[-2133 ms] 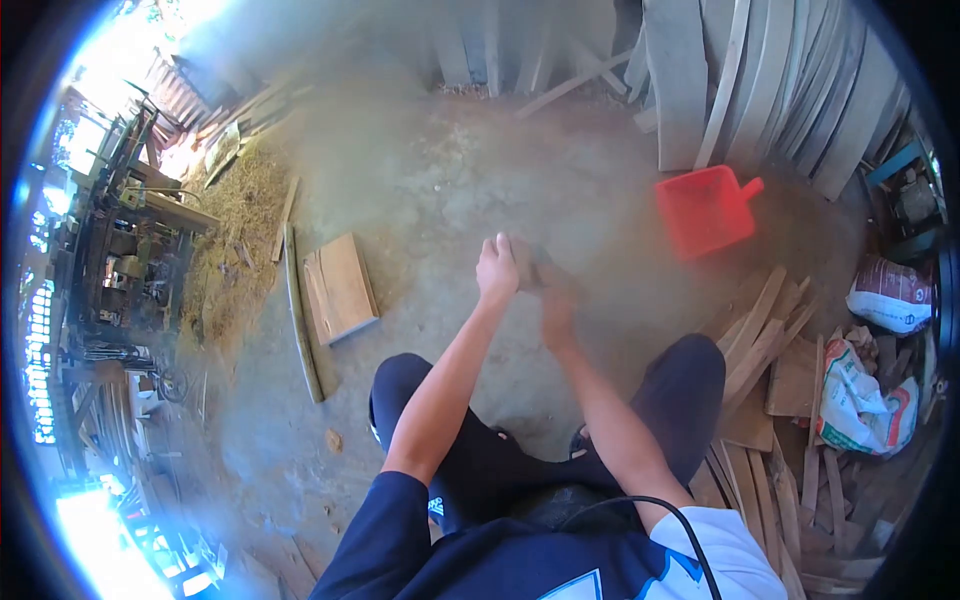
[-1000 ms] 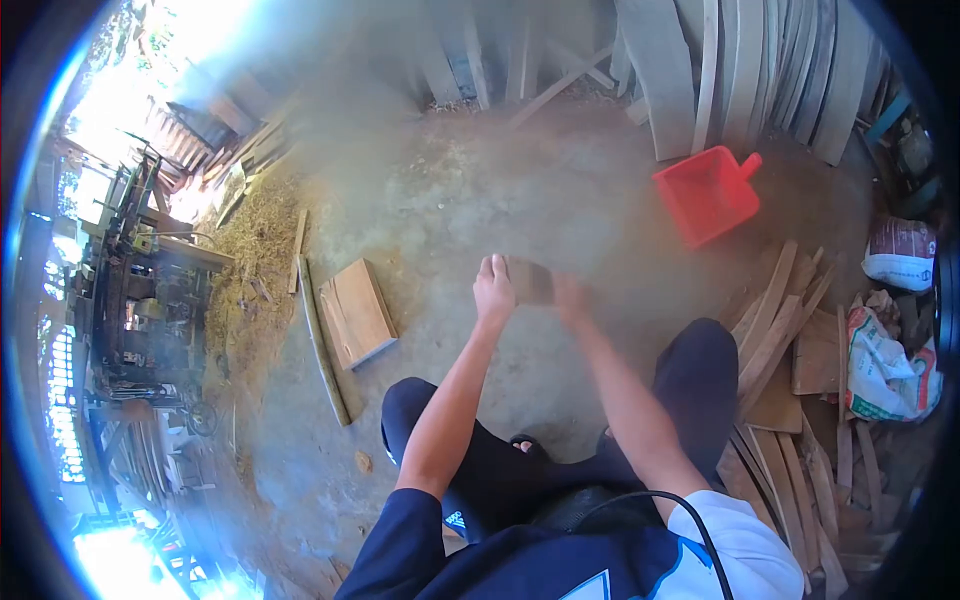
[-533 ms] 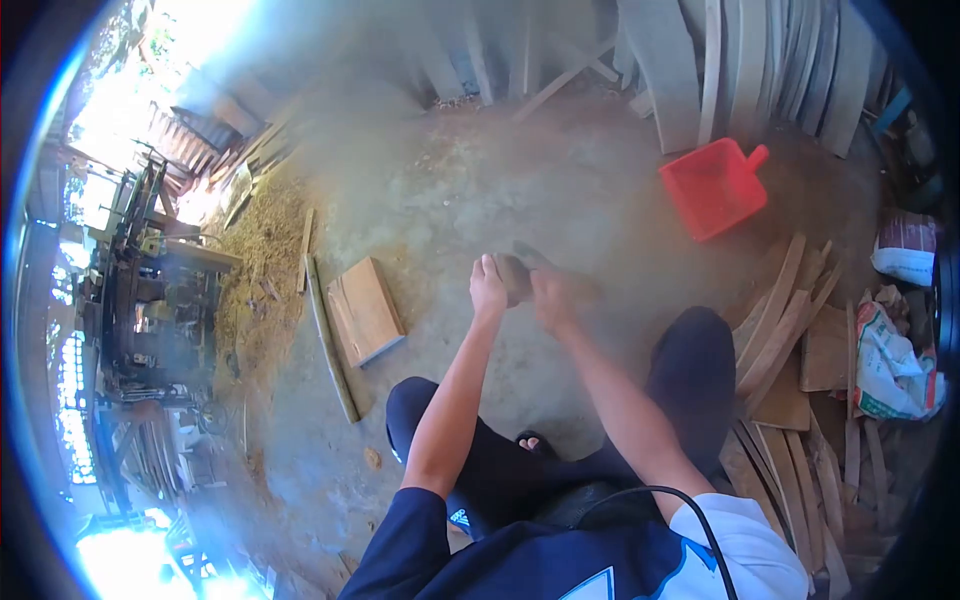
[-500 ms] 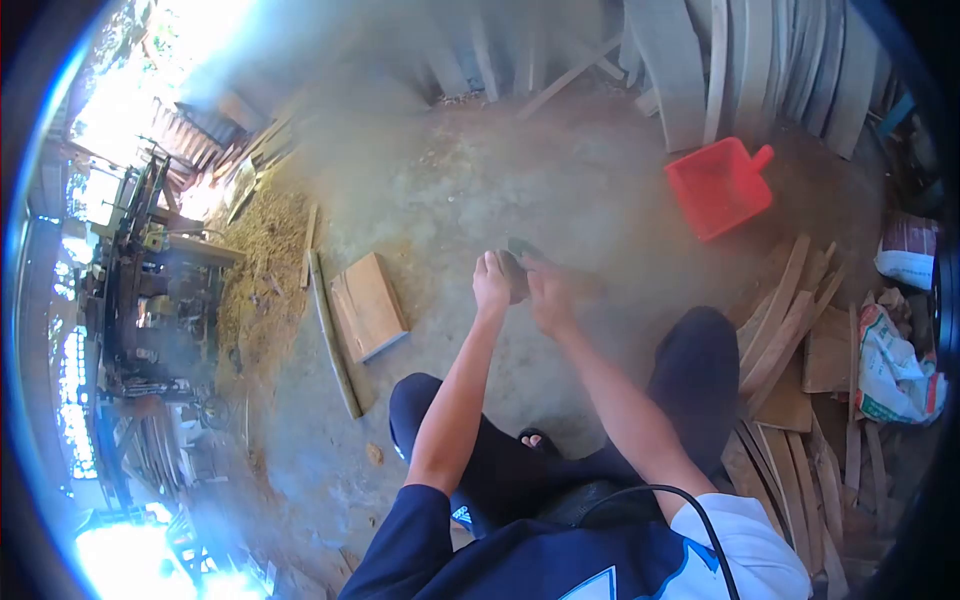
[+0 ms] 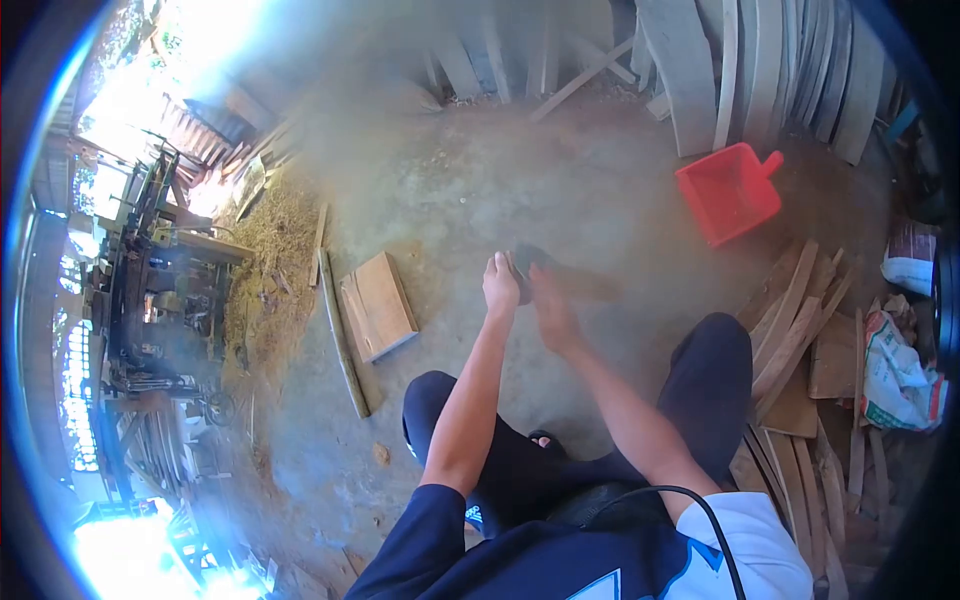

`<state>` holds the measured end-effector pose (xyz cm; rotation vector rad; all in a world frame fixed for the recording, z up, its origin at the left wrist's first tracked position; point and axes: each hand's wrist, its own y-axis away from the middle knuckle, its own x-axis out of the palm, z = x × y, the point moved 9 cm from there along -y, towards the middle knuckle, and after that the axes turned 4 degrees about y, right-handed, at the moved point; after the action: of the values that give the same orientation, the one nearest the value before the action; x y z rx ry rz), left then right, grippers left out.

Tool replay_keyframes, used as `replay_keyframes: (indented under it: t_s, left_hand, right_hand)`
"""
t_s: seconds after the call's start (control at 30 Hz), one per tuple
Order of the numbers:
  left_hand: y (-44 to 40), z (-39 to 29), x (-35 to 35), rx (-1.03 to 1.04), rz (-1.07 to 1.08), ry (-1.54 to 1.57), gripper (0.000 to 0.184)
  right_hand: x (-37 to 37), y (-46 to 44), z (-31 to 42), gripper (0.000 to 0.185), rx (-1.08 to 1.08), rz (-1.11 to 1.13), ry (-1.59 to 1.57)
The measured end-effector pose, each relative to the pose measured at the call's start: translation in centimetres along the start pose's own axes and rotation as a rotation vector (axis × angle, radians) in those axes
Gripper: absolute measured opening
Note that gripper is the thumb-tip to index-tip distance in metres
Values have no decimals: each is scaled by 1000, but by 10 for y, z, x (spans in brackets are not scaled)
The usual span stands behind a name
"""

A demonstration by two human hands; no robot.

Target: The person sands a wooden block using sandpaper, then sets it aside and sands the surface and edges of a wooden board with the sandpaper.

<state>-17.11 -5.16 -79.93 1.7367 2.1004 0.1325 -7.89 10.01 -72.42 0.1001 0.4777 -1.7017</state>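
My left hand (image 5: pixel 501 284) is closed around the left side of a small dark brown piece (image 5: pixel 523 275), held up above the concrete floor. Against the right side of that piece is my right hand (image 5: pixel 553 312), blurred by motion, so its fingers and anything in them cannot be made out. A thick wooden block (image 5: pixel 378 306) lies on the floor to the left of my hands, with a long thin pole (image 5: pixel 343 338) beside it. The red dustpan (image 5: pixel 730 195) rests on the floor to the upper right.
Tall boards (image 5: pixel 680 75) lean at the back right. Wood offcuts (image 5: pixel 790 345) and a white sack (image 5: pixel 898 378) lie at the right. Sawdust (image 5: pixel 275 245) covers floor near a machine (image 5: pixel 150 290) on the left. My knees flank my forearms.
The view has shifted slightly, moving the floor objects within it. My left hand keeps its hold on the piece, while my right hand has shifted back and forth beside it.
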Motion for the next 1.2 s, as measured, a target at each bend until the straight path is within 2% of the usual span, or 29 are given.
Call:
replay_keyframes:
  t_s: [0.07,0.1,0.17,0.23,0.3,0.37,0.47,0.53,0.6,0.63,0.67,0.73,0.8,0.9,1.0,1.1,1.13,1.2]
  left_hand:
    - [-10,0,7,2,28,2,46]
    - [-6,1,6,-27,48,14,45]
    - [-2,-7,10,-27,96,22,44]
    - [9,-21,17,13,148,13,44]
    - [-1,-15,21,-10,151,62,44]
    - [-4,1,20,-51,168,91,44]
    - [-4,-9,25,-104,228,115,43]
    - [22,-29,21,-190,238,154,43]
    - [27,-30,21,-199,275,170,43]
    - [27,-34,23,-205,295,182,43]
    - [27,-36,23,-209,297,187,43]
    - [31,-37,26,-236,303,204,43]
    - [1,-8,29,-143,272,150,43]
    - [-10,3,24,-84,232,116,43]
    - [15,-24,24,-189,218,142,43]
    - [48,-63,25,-257,197,183,46]
    - [53,-65,23,-270,185,192,48]
    - [11,-26,29,-125,186,161,48]
  right_hand:
    - [1,21,-85,45,217,-74,108]
    - [4,40,-162,45,417,-31,192]
    - [3,53,-215,46,601,6,314]
    - [2,53,-206,46,581,6,396]
    - [-11,19,-82,45,410,-90,152]
    - [-13,-3,1,45,161,-44,80]
    - [-20,7,-3,45,-5,-31,66]
    - [-14,35,-118,45,478,-64,121]
    - [-4,51,-184,46,434,-72,365]
    - [-8,46,-185,46,412,-80,489]
    - [1,46,-190,46,440,-59,444]
    - [-7,13,-76,47,351,-18,176]
    - [-10,-6,3,48,162,20,41]
    - [-11,4,5,48,-72,-31,35]
    - [-13,39,-112,47,410,-114,140]
    - [-13,42,-164,46,593,-45,227]
    - [-14,32,-136,46,518,-36,148]
    - [-21,-2,-33,46,367,-10,-11]
